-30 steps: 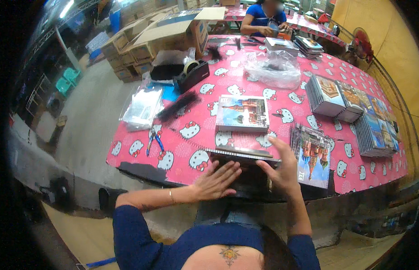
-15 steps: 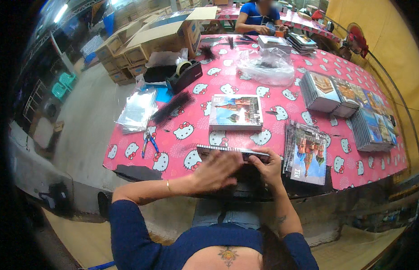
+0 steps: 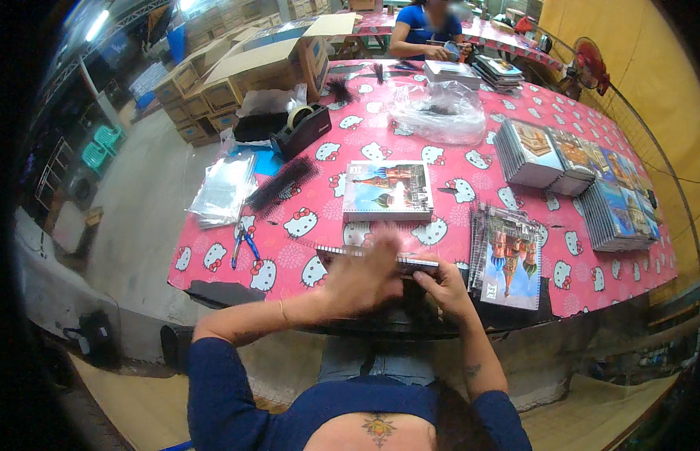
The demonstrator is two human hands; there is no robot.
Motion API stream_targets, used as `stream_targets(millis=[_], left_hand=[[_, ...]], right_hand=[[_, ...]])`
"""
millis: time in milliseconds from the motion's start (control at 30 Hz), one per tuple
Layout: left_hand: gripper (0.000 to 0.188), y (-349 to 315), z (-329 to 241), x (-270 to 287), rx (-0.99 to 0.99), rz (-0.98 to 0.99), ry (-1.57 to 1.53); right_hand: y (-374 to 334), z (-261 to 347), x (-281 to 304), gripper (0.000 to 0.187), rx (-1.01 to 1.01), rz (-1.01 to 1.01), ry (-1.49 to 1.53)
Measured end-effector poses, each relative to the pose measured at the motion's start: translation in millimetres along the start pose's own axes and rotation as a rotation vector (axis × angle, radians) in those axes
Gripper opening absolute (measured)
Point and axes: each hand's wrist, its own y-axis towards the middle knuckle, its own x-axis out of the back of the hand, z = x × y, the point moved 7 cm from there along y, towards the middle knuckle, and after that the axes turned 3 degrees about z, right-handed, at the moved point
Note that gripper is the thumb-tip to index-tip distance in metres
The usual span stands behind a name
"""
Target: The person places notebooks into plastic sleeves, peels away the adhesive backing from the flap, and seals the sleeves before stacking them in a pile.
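A notebook [image 3: 336, 257] stands on edge near the front of the table, its punched, wire-bound edge facing up. At its right end my right hand [image 3: 443, 286] grips it, thumb on the near side. My left hand [image 3: 365, 278] is over the bound edge, fingers stretched out and smeared by motion, covering the notebook's middle. Beyond it lies a stack of notebooks [image 3: 387, 184] with a colourful domed building on the cover. To the right of my right hand is a fanned pile of similar spiral notebooks [image 3: 509, 259].
Pliers [image 3: 245, 244], clear plastic sleeves [image 3: 224, 188], black binding wires [image 3: 284, 184] and a tape dispenser [image 3: 303, 129] lie on the left. A plastic bag [image 3: 438, 116] sits farther back. Notebook stacks [image 3: 532, 158] line the right. Across the table a person [image 3: 429, 34] works near cardboard boxes [image 3: 267, 64].
My left hand has swung its fingers upward and away from me over the notebook's bound edge. My right hand keeps its hold. The whole view has shifted slightly.
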Motion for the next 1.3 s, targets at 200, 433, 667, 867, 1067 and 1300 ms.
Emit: stream_targets(millis=[200,433,667,867,1067,1300], left_hand=[[0.081,-26,-36,-25,-0.406,-0.195,0.498],[0.081,-5,-35,-14,-0.335,-0.26,0.516],[0.065,-13,-47,-2,-0.266,-0.26,0.17],[0.02,19,-29,42,-0.153,-0.34,-0.086],[0.017,15,-33,50,-0.184,-0.474,-0.126],[0.023,8,-44,65,-0.244,-0.429,-0.099]], right_hand=[[2,-10,-7,0.029,0.054,0.056,-0.137],[4,6,-10,0.027,0.099,0.109,-0.226],[3,6,-6,0.028,0.031,0.074,-0.248],[-5,41,10,0.026,0.043,0.02,-0.175],[9,58,21,0.017,-0.03,0.102,-0.326],[3,70,5,0.014,0.208,-0.199,-0.582]])
